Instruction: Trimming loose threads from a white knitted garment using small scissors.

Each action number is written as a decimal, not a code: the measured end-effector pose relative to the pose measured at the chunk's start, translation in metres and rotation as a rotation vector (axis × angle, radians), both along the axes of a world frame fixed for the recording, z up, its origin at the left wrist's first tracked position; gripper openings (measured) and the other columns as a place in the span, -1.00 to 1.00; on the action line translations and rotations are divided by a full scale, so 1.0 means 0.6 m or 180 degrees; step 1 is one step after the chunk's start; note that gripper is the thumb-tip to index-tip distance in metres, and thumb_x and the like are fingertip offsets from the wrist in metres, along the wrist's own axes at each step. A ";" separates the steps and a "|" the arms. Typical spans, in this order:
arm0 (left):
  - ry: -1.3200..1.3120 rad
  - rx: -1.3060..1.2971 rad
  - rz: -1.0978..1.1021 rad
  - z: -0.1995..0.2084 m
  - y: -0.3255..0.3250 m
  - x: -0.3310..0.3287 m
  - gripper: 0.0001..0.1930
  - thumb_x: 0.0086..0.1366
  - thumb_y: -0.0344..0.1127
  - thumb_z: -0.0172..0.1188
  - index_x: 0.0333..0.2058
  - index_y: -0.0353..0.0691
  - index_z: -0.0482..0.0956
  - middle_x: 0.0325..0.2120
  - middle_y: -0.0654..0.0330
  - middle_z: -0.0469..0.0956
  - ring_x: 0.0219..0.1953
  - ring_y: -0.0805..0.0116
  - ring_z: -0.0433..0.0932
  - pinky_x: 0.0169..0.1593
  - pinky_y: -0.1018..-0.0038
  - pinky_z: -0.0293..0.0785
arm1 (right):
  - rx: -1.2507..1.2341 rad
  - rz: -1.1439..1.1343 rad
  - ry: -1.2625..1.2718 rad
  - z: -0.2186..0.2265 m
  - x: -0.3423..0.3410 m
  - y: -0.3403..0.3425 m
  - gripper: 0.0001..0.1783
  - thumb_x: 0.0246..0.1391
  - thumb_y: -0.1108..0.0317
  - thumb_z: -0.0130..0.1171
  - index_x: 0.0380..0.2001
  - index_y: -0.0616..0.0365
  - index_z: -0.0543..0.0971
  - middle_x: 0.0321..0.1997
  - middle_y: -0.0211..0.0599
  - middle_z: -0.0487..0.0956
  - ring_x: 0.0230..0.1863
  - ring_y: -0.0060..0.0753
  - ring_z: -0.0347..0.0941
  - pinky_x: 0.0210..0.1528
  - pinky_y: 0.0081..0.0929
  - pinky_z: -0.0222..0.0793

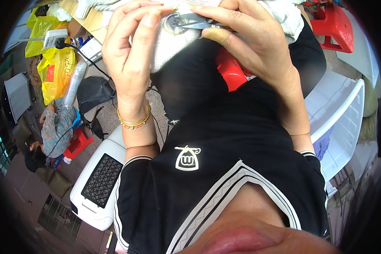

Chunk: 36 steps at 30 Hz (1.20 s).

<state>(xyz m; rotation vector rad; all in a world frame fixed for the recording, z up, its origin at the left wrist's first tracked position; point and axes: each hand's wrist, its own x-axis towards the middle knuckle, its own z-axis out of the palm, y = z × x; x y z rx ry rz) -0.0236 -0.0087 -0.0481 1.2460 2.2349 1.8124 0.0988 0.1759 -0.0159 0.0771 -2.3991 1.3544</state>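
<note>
A pale knit garment [170, 51] lies at the top middle over my dark-clothed lap, and a round grey button [172, 25] shows on it. My left hand [130, 44] is closed, thumb and fingers pinched together at the button's left edge. Exactly what they grip, knit or thread, is too small to tell. In my right hand [258, 40] is a pair of thread snips [194, 22], their blades pointing left and lying over the button. A tan wrap covers the right thumb.
At left are yellow plastic bags [55, 74], a white power adapter [55, 38] with a black cable, and a black bag [93, 92]. A person [57, 131] sits on a red stool beyond. A white plastic bin [338, 127] stands at right, below a red stool [334, 27].
</note>
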 end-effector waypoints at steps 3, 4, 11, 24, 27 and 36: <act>-0.0095 -0.0358 -0.0177 0.023 0.004 -0.008 -0.81 0.32 -0.43 0.12 -0.27 -0.43 0.67 -0.24 0.07 0.59 -0.08 0.32 0.51 0.06 0.49 0.35 | 0.0027 0.0060 0.0117 -0.005 0.001 0.007 -0.61 0.01 0.47 0.35 -0.04 0.21 0.62 -0.41 -0.27 0.44 -0.43 -0.38 0.36 -0.40 -0.52 0.31; 0.0021 -0.0448 -0.0281 0.028 0.006 -0.017 -0.85 0.27 -0.44 0.21 -0.28 -0.41 0.67 -0.27 0.13 0.57 -0.14 0.37 0.50 0.00 0.50 0.36 | 0.0095 0.0091 0.0088 -0.004 0.001 0.009 -0.61 0.01 0.45 0.35 -0.04 0.20 0.62 -0.40 -0.27 0.44 -0.43 -0.37 0.37 -0.39 -0.51 0.32; 0.0045 -0.0926 -0.0597 0.043 0.011 -0.033 -0.90 0.21 -0.54 0.27 -0.29 -0.42 0.65 -0.24 0.20 0.52 -0.20 0.48 0.47 -0.11 0.60 0.38 | 0.0740 0.0247 0.2399 -0.087 -0.054 0.028 -0.63 0.06 0.37 0.32 -0.03 0.17 0.62 -0.38 -0.25 0.45 -0.41 -0.32 0.41 -0.38 -0.49 0.35; -0.1534 0.0489 -0.0508 0.004 0.004 -0.035 -0.87 0.29 -0.53 0.23 -0.20 -0.40 0.61 -0.09 0.15 0.54 -0.09 0.47 0.49 0.04 0.58 0.36 | 0.0106 0.0354 0.2326 -0.076 -0.047 0.016 -0.63 0.02 0.45 0.34 -0.05 0.23 0.62 -0.43 -0.28 0.42 -0.42 -0.37 0.36 -0.39 -0.50 0.27; -0.1560 0.0537 -0.0487 0.001 0.001 -0.032 -0.87 0.28 -0.53 0.23 -0.20 -0.41 0.61 -0.09 0.15 0.54 -0.09 0.47 0.49 0.04 0.58 0.36 | -0.0081 0.0066 0.0415 -0.019 -0.013 0.001 -0.64 0.01 0.46 0.34 -0.06 0.23 0.62 -0.43 -0.29 0.42 -0.42 -0.39 0.36 -0.40 -0.51 0.27; -0.0534 0.0283 -0.0277 0.011 0.000 -0.009 -0.83 0.32 -0.50 0.16 -0.15 -0.42 0.61 -0.06 0.08 0.53 -0.11 0.43 0.51 0.04 0.53 0.39 | -0.0240 -0.0031 0.0591 -0.031 -0.012 0.001 -0.70 -0.01 0.54 0.34 -0.14 0.30 0.64 -0.44 -0.30 0.46 -0.46 -0.46 0.37 -0.44 -0.59 0.27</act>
